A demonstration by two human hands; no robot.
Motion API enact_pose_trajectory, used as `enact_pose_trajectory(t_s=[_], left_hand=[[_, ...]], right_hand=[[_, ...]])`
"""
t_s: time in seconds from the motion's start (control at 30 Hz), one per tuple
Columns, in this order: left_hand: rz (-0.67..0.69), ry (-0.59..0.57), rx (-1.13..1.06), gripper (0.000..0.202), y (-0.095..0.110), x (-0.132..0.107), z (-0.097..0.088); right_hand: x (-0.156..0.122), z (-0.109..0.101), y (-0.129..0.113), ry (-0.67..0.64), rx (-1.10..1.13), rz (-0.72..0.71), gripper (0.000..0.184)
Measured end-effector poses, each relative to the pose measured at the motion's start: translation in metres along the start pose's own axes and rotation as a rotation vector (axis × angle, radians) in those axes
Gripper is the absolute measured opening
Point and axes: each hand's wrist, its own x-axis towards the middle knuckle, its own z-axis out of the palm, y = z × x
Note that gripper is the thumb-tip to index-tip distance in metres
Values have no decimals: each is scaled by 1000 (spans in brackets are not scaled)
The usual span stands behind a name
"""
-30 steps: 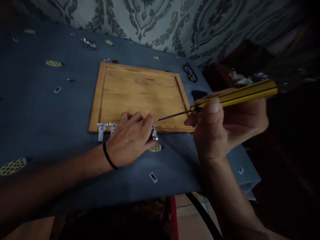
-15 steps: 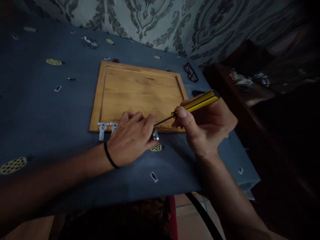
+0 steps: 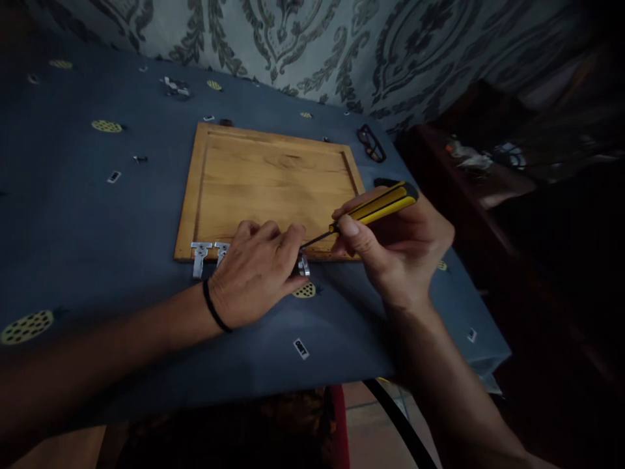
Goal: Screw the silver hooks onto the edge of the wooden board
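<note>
A wooden cabinet door (image 3: 273,182) with a raised frame lies flat on the cloth-covered table. My left hand (image 3: 261,270), a black band at its wrist, presses on the door's near edge and closes round a metal hinge (image 3: 303,266), most of it hidden by the fingers. Two more hinges, one at the near left corner (image 3: 200,257) and one partly behind my left hand (image 3: 221,251), sit along the same edge. My right hand (image 3: 405,251) grips a yellow and black screwdriver (image 3: 378,207), tilted, its tip down beside the hinge by my left fingers.
Behind the door, a pair of glasses (image 3: 371,143) lies near the table's right edge. Small metal parts (image 3: 176,88) are at the back left, with a tiny dark piece (image 3: 140,159) nearer. A patterned wall covering (image 3: 288,39) rises behind. Dark furniture (image 3: 454,176) holds clutter at right.
My right hand and the screwdriver handle have shifted slightly left and down, and the handle has turned a little. My left hand stays on the hinge; the door has not visibly moved.
</note>
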Motion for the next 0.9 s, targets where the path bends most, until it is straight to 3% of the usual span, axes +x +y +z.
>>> enact_pose_trajectory(t_s=[0.37,0.67,0.9], left_hand=[[-14,-27,-28,46,1,1,-3],[-19,-30,-11,46,1,1,-3],[-16,-28,-14,46,1,0,-5]], right_hand=[[4,-11,-1,-170,167,102,19],[2,-3,3,26,34,-15,24],[0,0,4,38,37,-53,25]])
